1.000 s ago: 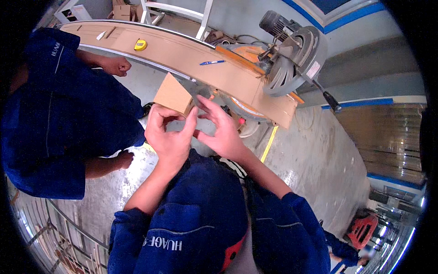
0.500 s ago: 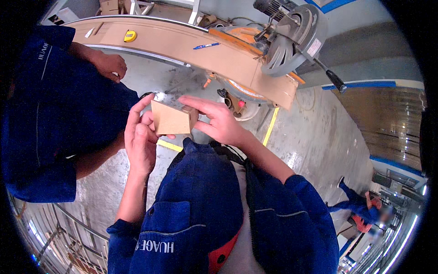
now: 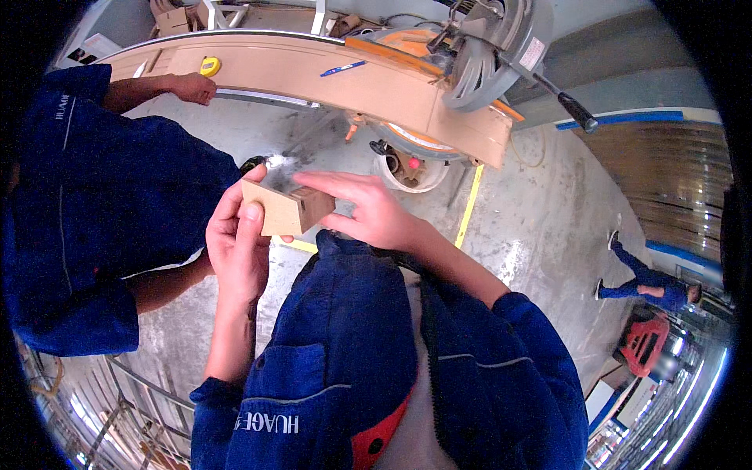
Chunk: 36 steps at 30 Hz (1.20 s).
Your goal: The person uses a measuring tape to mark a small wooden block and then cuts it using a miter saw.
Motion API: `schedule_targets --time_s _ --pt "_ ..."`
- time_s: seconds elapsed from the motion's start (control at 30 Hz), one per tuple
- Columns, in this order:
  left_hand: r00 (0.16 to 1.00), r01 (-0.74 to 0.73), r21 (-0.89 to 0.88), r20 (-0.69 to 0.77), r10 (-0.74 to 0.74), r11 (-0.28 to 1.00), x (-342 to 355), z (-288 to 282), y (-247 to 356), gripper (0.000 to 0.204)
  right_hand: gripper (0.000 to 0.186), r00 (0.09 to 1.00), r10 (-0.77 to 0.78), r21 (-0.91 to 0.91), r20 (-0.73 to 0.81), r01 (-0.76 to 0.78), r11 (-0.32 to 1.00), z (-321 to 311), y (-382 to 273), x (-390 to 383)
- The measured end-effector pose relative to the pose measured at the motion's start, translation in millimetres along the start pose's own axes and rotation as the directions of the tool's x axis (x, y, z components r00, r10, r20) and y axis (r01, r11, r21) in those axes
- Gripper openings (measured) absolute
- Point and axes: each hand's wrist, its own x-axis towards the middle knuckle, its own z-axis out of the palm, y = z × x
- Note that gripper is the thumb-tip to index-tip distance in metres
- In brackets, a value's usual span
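A small pale wooden block [image 3: 274, 210] with a slanted edge is held up in front of my chest. My left hand [image 3: 239, 231] grips its left side, the thumb pressed on the broad face and the fingers behind. My right hand [image 3: 372, 207] is around the block's right end, its long fingers stretched along the far edge and its thumb near the lower corner. The fingertips behind the block are partly hidden.
Ahead is a bench covered in brown board [image 3: 266, 66], with a yellow tape measure [image 3: 210, 66], a blue pen [image 3: 343, 69] and a mitre saw [image 3: 489, 63]. A white bucket [image 3: 427, 184] stands below. A co-worker [image 3: 125, 211] is close at left; another person [image 3: 646, 278] walks at far right.
The block has turned, showing more of its right end, and shifted slightly left. My left thumb now presses its face. The co-worker's hand has reached to the bench beside the tape measure.
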Motion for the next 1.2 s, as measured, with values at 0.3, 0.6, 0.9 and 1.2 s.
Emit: schedule_targets --time_s 0.3,0.6,0.9,1.2 --pt "0.978 0.202 -0.323 0.120 -0.172 0.925 10 -6 -11 0.051 0.063 0.991 -0.089 -0.016 -0.101 0.088 0.996 0 3 -9" --pt "0.963 0.266 -0.443 0.079 -0.258 0.856 14 32 -26 0.045 0.065 0.990 -0.104 0.016 -0.100 0.106 0.994 -28 5 -25" --pt "0.761 0.330 -0.619 -0.272 -0.589 0.712 20 61 -12 0.032 0.049 0.916 0.305 0.765 0.260 -0.388 0.513 -32 32 -31" --pt "0.800 0.480 -0.805 0.239 -0.551 0.347 62 12 -37 0.048 0.042 0.713 0.341 0.790 0.613 -0.556 -0.258 -33 31 18"
